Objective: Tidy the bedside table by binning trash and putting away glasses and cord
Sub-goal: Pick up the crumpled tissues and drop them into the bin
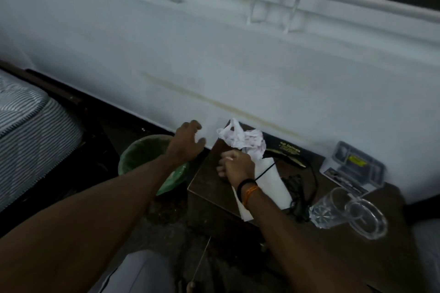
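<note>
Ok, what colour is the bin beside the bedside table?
Green; the bin shows in the head view, left of the table.

The left hand (187,141) hovers with loose fingers over the green bin (147,162) left of the worktop (209,183), while the right hand (234,167) grips crumpled white paper (242,139) beside a black cord (300,188) and two glasses (342,209).

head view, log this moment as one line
left hand open over green bin | right hand on crumpled paper | cord on bedside table
</note>
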The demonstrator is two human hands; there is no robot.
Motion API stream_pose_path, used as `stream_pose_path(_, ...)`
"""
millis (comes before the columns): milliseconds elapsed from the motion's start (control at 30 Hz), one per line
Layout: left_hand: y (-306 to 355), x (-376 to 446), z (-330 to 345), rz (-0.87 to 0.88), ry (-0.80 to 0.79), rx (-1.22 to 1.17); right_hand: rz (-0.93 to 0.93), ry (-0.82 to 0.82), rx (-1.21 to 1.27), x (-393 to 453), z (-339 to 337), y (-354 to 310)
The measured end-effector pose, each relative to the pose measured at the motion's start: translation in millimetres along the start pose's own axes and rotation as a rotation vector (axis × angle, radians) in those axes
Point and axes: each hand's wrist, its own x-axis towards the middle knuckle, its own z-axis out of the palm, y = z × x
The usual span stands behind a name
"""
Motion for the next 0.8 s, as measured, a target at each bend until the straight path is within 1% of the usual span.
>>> stream_pose_path(67,18,10,19,0.101,-0.047,0.081,0.005,0.124,-0.038,6,-23,7)
stream_pose_path(133,38,14,42,0.164,-0.108,0.142,-0.018,0.207,-0.105,16,-40,19)
stream_pose_path(200,55,15,66,0.192,-0.177,0.175,-0.021,0.301,-0.127,27,-56,33)
stream_pose_path(267,66,18,87,0.202,-0.218,0.224,0.008,0.396,-0.068,37,-70,43)
stream_pose_path(333,75,20,104,0.156,-0.228,0.292,0.021,0.465,0.003,43,-83,52)
stream_pose_path(433,88,24,122,0.086,-0.156,0.388,-0.003,0.511,0.098,45,-95,55)
stream_pose_path(567,97,32,134,0.072,-0.083,0.473,-0.016,0.529,0.179,43,-101,43)
stream_pose_path(700,100,39,131,0.079,-0.116,0.379,-0.038,0.531,0.188,49,-102,44)
stream_pose_path(800,97,44,124,0.102,-0.074,0.250,-0.048,0.511,0.214,53,-99,41)
